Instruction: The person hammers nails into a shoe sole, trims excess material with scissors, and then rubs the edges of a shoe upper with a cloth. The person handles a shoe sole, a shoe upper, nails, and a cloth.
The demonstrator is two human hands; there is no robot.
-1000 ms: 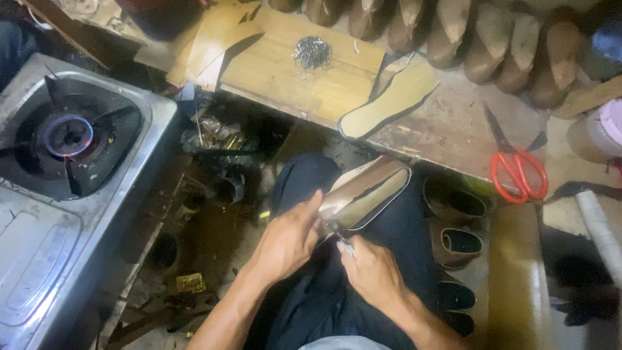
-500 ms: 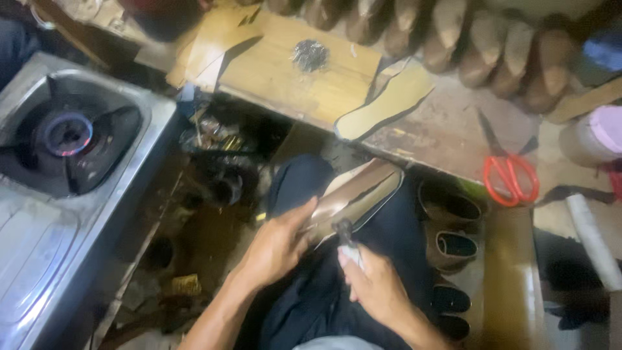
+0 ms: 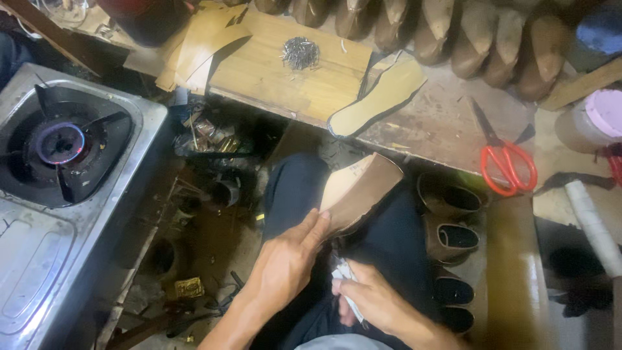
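Down on the lap, the left hand (image 3: 285, 262) is gripping a brown shoe (image 3: 359, 191) by its heel end, while the right hand (image 3: 369, 301) is curling its fingers round a small pale tool (image 3: 346, 285).

A brown shoe upper stretched over a last, with a pale tan insole face turned upward (image 3: 357, 189), is lying tilted across the person's lap on dark trousers, its toe pointing up and to the right toward the workbench edge. Its pale sole face is catching the light while the darker brown leather side is facing the camera. The heel end is resting under fingertips. Just below it, a small white handled tool or cloth (image 3: 345, 285) is sitting half hidden, its exact kind unclear.
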